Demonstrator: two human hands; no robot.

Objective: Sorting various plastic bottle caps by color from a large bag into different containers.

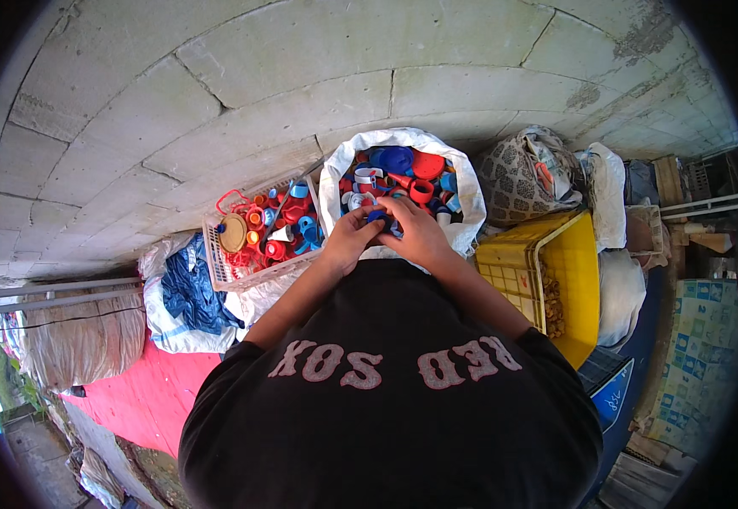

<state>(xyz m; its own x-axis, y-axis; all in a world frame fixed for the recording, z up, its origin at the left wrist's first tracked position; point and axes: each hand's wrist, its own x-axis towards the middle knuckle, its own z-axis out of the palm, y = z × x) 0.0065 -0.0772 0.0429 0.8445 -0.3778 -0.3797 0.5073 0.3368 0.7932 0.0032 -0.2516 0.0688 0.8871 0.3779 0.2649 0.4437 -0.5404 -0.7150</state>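
Both my hands meet over the near side of a white woven sack (467, 168) filled with red, blue and white plastic caps and lids. Between my fingers is a dark blue plastic cap (378, 217). My left hand (351, 237) grips its left side. My right hand (416, 232) is at its right side with the fingers curled over; whether they grip the cap is hard to tell. Left of the sack, a pale plastic crate (267, 275) holds mostly red and blue plastic pieces, a white cup-shaped piece (281, 233) and a round tan lid (233, 233).
A yellow plastic crate (579, 280) with small tan pieces inside lies tilted at the right. A patterned cloth bundle (521, 181) sits behind it. At the left stands a white sack (184, 331) with blue plastic sheeting (194, 289). A block wall (356, 83) rises behind the containers.
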